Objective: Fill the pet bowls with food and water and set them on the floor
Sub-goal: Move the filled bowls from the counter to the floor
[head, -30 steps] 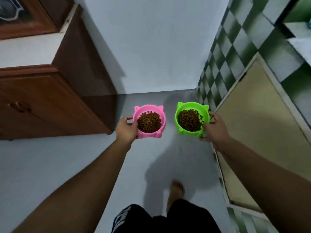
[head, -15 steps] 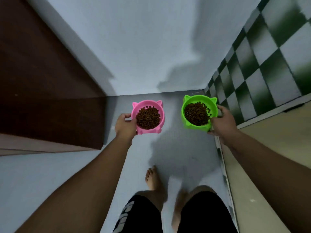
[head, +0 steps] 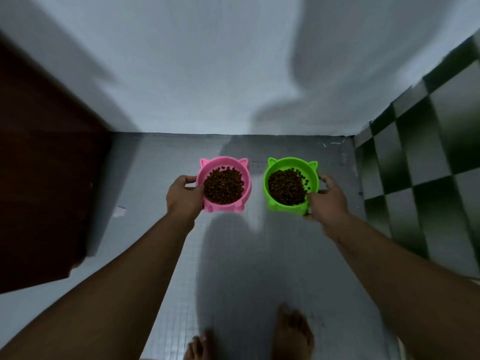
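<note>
A pink cat-eared bowl (head: 241,203) full of brown kibble (head: 223,187) is held out in front of me over the grey floor. My left hand (head: 183,196) grips its left rim. Beside it, a green cat-eared bowl (head: 272,203) also holds brown kibble (head: 285,187); my right hand (head: 328,200) grips its right rim with the thumb over the edge. The two bowls sit level with each other, a small gap between them. Whether they touch the floor I cannot tell.
A dark wooden cabinet (head: 46,178) stands close on the left. A pale wall (head: 207,74) closes the far end and a green-and-white checkered tiled wall (head: 420,165) runs along the right. My bare feet (head: 293,333) stand on the grey floor (head: 233,268).
I have stepped forward into the corner and the view has tilted down. Both bowls have come lower and closer to the far wall, still held in the same hands.
</note>
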`<state>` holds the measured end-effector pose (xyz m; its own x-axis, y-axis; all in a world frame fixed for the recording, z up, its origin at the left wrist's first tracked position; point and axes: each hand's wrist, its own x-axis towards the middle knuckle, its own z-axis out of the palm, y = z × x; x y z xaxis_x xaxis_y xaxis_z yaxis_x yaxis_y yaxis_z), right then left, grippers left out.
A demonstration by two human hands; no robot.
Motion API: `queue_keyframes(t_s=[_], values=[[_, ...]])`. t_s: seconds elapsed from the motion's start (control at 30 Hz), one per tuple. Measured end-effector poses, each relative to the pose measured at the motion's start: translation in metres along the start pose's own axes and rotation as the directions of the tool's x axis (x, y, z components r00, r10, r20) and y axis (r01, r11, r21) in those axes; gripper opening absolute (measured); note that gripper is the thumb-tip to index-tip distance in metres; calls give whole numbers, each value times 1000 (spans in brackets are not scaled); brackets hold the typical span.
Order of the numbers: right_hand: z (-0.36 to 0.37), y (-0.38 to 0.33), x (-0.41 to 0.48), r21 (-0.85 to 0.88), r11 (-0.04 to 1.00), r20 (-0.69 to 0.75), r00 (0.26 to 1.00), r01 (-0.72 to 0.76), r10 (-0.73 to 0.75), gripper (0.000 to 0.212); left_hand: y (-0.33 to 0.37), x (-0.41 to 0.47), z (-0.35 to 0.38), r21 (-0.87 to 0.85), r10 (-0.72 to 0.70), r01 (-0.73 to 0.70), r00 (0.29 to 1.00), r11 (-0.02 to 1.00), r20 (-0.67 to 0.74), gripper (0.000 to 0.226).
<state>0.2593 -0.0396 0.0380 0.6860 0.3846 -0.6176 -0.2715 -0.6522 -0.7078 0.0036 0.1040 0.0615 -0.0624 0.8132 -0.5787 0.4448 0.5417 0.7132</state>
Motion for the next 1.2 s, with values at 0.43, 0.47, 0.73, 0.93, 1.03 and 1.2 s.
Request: queue_keyframes(t_s=[0.43,0.47,0.73,0.93,1.03,1.2], values=[[59,77,177,-133,987,-81,992,89,-100,58,-69,145,99,30,49,-47,997,998,-63,18],[58,78,180,-133,988,-77,993,80,-91,58,-68,147,102,29,53,-51,997,998,-64,17],[55,102,213,-207,968,-139,975,140,-171,60,-68,152,124,73,78,-70,991,995,-109,16],[61,97,192,-297,931,-92,964,211,-248,58,-76,149,121,142,66,-49,991,989,-113,22],[61,93,184,-357,909,-67,965,214,-254,62,-75,149,119,133,54,-42,994,990,-90,24],[53,67,155,-465,865,12,978,189,-207,62,-55,127,108,243,120,-111,993,964,-22,50]])
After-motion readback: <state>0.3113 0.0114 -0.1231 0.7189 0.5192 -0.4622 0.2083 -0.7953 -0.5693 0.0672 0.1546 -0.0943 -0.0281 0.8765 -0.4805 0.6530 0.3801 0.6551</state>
